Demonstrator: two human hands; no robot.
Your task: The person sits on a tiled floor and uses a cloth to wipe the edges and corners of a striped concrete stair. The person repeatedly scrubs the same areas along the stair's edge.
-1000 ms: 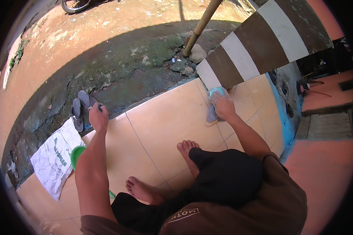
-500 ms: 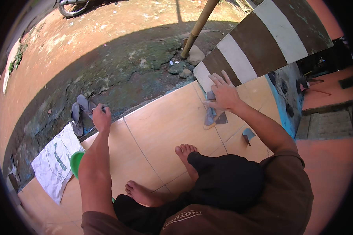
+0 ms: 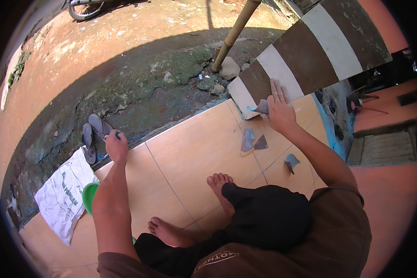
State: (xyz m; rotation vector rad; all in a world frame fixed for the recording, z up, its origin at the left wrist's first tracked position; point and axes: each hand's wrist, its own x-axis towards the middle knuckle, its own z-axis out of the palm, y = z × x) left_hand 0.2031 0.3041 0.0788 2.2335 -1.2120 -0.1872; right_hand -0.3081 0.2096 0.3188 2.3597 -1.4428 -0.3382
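My right hand [image 3: 281, 111] is at the low end of a brown-and-white striped wall [image 3: 306, 55], fingers stretched upward. A curled grey piece with a light blue back, apparently sandpaper [image 3: 262, 107], is held at its thumb side against the wall. My left hand [image 3: 117, 147] is closed round a small dark thing [image 3: 119, 135], mostly hidden by the fingers, near a pair of grey slippers [image 3: 89, 139]. On the tiles below my right hand lie a bluish piece with a tan edge [image 3: 247, 142] and a dark triangular scrap [image 3: 261, 142]. Another curled blue-grey piece [image 3: 292, 162] rests nearer me.
A white sack [image 3: 62, 197] and a green bowl [image 3: 89, 197] are at the left. Beyond the tile edge [image 3: 185, 119] lie rough ground, a bamboo pole [image 3: 234, 34] and stones [image 3: 229, 68]. A blue-edged post [image 3: 333, 111] stands right of the wall.
My right hand has shifted right, its fingers now closer together, and the sandpaper has moved right and tilted with it. The left hand has moved slightly down and left.
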